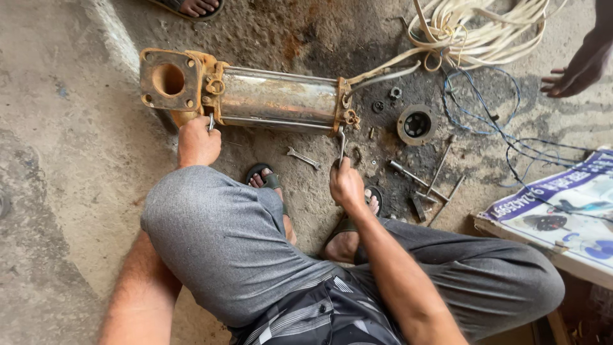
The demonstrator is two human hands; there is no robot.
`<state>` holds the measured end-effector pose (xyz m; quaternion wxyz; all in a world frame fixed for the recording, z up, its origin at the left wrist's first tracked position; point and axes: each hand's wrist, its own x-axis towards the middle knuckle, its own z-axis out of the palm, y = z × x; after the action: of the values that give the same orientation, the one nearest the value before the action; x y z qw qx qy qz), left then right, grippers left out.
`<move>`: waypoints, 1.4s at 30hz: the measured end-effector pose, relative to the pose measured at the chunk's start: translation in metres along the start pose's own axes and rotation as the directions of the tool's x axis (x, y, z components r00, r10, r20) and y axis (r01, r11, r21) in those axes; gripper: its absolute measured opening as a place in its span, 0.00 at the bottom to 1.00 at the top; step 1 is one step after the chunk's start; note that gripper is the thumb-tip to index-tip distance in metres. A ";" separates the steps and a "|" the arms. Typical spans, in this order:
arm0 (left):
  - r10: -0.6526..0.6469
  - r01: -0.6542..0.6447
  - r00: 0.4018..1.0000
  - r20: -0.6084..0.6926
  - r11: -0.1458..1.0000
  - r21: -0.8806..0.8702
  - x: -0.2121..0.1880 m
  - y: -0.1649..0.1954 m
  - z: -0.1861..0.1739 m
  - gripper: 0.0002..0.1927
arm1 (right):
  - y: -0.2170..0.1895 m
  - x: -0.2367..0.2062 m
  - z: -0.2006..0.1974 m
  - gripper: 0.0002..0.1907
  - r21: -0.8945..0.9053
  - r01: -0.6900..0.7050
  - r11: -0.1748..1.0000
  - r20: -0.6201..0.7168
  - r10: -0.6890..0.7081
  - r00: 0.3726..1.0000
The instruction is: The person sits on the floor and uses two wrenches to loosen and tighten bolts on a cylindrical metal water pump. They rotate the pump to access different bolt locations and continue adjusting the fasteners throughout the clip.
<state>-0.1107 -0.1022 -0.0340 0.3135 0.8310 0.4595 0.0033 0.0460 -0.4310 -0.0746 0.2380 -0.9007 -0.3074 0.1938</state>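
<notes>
A steel pump cylinder (pixel 278 99) with rusty orange end flanges (pixel 171 80) lies on its side on the concrete floor. My left hand (pixel 196 142) grips a small wrench (pixel 211 121) set at the left flange's lower edge. At the cylinder's right collar, my right hand (pixel 345 182) grips another wrench (pixel 341 144) that points up to a bolt there. I am squatting, with my grey-trousered knees and sandalled feet just below the pump.
A loose spanner (pixel 303 158) lies between my hands. Long bolts (pixel 426 179), nuts and a round metal cap (pixel 416 124) lie to the right. Coiled cream cable (pixel 479 32) and blue wire (pixel 485 108) are at the top right. Another person's hand (pixel 571 73) and foot (pixel 195 6) show. A printed board (pixel 562 211) sits at the right.
</notes>
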 end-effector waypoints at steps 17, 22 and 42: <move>0.164 -0.162 0.982 -0.090 0.986 0.038 -0.006 -0.004 0.003 0.09 | 0.003 -0.048 -0.008 0.09 0.588 -0.309 0.747 0.155 0.271 0.950; 0.112 -0.109 0.990 -0.090 0.993 0.038 -0.008 0.006 -0.003 0.12 | 0.019 -0.037 0.025 0.10 0.348 0.095 0.933 -0.131 -0.052 0.990; 0.147 -0.136 0.985 -0.093 0.984 0.111 -0.006 0.002 -0.001 0.11 | -0.017 -0.015 -0.061 0.04 0.632 -0.661 0.405 0.562 0.348 0.750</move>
<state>-0.1126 -0.1073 -0.0305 0.2452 0.8755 0.4140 0.0438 0.0568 -0.4476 -0.0127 0.4876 -0.6924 0.0708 0.5271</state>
